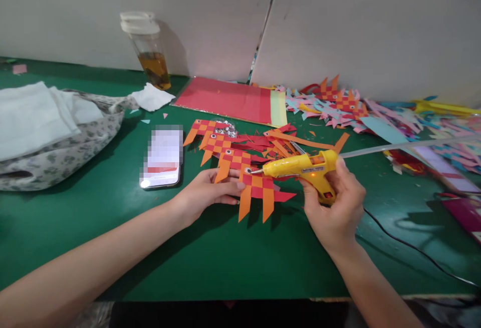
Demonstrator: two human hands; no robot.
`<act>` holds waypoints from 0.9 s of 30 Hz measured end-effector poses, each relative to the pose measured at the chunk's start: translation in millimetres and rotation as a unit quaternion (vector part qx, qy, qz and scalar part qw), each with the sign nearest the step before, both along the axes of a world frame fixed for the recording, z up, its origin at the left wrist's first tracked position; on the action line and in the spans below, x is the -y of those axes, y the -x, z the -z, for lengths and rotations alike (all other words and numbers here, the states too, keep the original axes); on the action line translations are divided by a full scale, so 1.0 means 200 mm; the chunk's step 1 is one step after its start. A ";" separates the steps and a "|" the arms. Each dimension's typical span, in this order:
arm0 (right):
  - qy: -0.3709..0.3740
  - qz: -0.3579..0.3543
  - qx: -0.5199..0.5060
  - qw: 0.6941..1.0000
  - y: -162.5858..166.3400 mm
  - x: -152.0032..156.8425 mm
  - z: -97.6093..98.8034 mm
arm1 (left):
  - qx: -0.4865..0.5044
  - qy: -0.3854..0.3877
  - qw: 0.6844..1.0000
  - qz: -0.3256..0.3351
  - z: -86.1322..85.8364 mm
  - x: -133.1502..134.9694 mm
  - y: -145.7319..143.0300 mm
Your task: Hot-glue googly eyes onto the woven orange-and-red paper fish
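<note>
My right hand [335, 207] grips a yellow hot glue gun [300, 167], its nozzle pointing left at the upper left corner of a woven red-and-orange paper fish [262, 192]. A clear glue stick [406, 145] juts from the gun's back to the right. My left hand [205, 193] rests on the green table [225, 263], fingers pinching the fish's left edge. Behind it lie three finished woven fish [220, 145] with googly eyes, in a row.
A phone [162, 156] lies left of the fish. A grey patterned bag with white cloth [41, 132] sits at the left. A lidded cup of amber drink [150, 50] stands by the wall, coloured paper sheets [233, 100] beside it. Paper scraps [376, 112] pile up right. The gun's black cord [406, 245] trails right.
</note>
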State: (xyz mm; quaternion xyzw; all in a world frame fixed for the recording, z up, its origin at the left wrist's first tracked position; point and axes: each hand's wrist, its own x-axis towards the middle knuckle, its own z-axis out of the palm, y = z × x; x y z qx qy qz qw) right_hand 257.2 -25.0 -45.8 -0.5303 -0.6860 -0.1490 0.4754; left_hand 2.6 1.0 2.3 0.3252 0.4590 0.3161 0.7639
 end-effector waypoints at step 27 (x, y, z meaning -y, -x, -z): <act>-0.020 -0.006 0.015 1.000 0.00 0.00 -0.01 | 0.007 -0.025 0.999 0.029 0.02 0.00 0.01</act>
